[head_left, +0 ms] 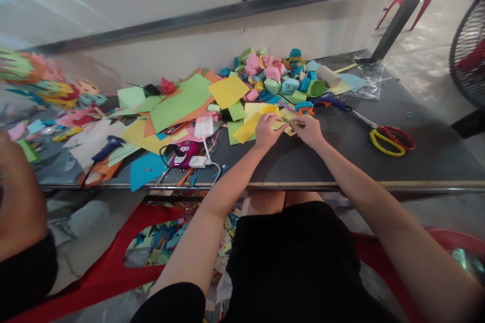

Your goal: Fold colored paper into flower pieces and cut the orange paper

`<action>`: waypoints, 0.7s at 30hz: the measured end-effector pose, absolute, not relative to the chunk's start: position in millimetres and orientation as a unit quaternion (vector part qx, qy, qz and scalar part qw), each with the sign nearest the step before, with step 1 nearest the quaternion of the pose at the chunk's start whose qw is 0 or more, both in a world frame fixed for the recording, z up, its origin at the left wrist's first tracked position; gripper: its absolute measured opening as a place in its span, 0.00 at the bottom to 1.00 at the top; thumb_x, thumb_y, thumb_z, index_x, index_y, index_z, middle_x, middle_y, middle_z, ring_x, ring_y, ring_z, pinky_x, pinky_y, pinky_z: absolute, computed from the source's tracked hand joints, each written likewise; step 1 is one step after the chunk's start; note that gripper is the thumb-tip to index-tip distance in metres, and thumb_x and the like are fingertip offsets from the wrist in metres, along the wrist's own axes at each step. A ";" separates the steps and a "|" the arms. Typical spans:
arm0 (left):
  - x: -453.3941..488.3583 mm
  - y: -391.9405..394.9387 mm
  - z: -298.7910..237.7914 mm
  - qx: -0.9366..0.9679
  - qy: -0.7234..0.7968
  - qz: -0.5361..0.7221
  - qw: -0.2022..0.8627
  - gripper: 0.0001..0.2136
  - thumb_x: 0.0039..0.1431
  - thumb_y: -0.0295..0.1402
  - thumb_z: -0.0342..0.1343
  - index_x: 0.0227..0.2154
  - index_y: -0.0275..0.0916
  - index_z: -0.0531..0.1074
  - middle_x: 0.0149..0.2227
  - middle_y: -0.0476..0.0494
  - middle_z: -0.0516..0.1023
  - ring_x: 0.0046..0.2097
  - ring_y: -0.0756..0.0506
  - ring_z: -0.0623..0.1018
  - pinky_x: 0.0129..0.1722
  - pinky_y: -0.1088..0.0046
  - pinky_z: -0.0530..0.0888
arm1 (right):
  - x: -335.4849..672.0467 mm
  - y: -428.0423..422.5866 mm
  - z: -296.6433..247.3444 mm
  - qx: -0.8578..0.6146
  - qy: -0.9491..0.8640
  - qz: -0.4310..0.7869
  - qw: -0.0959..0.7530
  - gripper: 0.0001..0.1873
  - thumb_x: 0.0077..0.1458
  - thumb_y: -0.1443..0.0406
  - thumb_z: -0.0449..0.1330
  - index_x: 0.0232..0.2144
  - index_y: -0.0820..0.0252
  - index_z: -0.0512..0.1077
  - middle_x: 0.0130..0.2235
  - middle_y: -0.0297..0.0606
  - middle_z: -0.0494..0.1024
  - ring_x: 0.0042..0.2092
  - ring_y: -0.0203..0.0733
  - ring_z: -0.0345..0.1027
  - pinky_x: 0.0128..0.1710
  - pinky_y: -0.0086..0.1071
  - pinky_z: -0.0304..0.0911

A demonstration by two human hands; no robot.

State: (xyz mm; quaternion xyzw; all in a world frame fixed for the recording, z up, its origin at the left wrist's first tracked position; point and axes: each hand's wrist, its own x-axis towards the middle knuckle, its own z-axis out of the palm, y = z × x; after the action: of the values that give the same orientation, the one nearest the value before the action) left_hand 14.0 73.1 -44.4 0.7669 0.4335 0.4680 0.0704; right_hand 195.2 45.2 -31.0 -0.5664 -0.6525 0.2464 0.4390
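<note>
Green paper strip (298, 124), just right of frame centre, pinched in fingertips of left hand (268, 130) and right hand (308, 130). Yellow paper (245, 129) beside left hand. Beyond: folded paper pieces (272, 73) heaped upper centre; scissors (380, 127) at right; purple socket block (186, 151) left of centre.

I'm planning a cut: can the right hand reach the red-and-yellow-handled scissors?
Probably yes: the right hand seems occupied, but only grey tabletop separates it from the scissors' handles.

Matt paper is noted in the green sheet (180, 103) at ten o'clock; plastic-handled metal scissors (389, 140) are recorded at three.
</note>
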 end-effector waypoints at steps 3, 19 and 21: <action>14.6 71.7 -43.1 0.780 0.426 0.451 0.084 0.14 0.62 0.47 0.63 0.36 0.41 0.76 0.43 0.39 0.81 0.51 0.41 0.78 0.57 0.60 0.72 | 196.1 45.9 -34.2 -0.552 -0.653 0.257 0.450 0.20 0.58 0.49 0.63 0.40 0.57 0.83 0.31 0.40 0.84 0.31 0.43 0.77 0.32 0.34 0.70; 16.8 73.2 -46.8 0.781 0.432 0.438 0.106 0.09 0.69 0.37 0.55 0.39 0.41 0.79 0.47 0.39 0.83 0.51 0.42 0.79 0.57 0.61 0.73 | 194.8 46.6 -35.6 -0.543 -0.674 0.248 0.434 0.15 0.60 0.60 0.59 0.43 0.56 0.83 0.38 0.39 0.86 0.34 0.45 0.81 0.41 0.38 0.75; 16.9 73.7 -46.9 0.780 0.430 0.442 0.108 0.09 0.69 0.37 0.54 0.39 0.41 0.78 0.46 0.38 0.83 0.51 0.42 0.79 0.57 0.61 0.73 | 195.2 47.7 -37.2 -0.544 -0.675 0.242 0.435 0.14 0.60 0.60 0.59 0.42 0.56 0.83 0.38 0.39 0.86 0.35 0.45 0.81 0.41 0.38 0.75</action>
State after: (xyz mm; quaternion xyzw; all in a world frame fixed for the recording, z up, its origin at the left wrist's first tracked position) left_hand 16.9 73.7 -46.9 0.7799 0.4300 0.4418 0.1076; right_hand 195.2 47.7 -37.2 -0.5437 -0.6752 0.2425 0.4355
